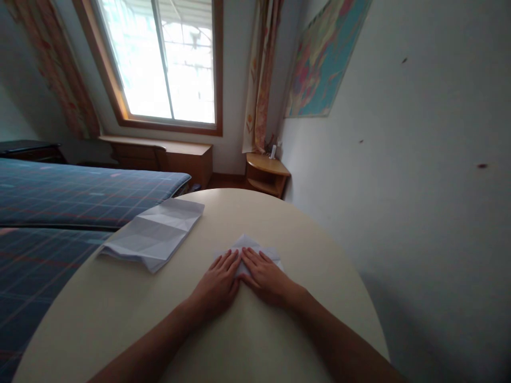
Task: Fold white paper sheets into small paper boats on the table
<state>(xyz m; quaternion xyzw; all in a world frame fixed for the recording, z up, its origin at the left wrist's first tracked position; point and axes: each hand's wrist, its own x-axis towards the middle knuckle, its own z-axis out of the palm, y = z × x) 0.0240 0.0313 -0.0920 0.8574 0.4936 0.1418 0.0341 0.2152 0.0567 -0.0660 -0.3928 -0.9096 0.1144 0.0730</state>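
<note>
A folded sheet of white paper lies flat near the middle of the round table, its pointed tip facing away from me. My left hand rests palm down on its left part, fingers stretched out. On its right part lies my right hand, also flat with the fingers extended. The fingertips of both hands come close together over the paper. Much of the sheet is hidden under my hands, so its full folded shape does not show.
Creased white sheets lie at the table's left edge. Beyond that edge is a bed with a blue plaid mattress. A small corner shelf stands behind the table, and a wall runs along the right.
</note>
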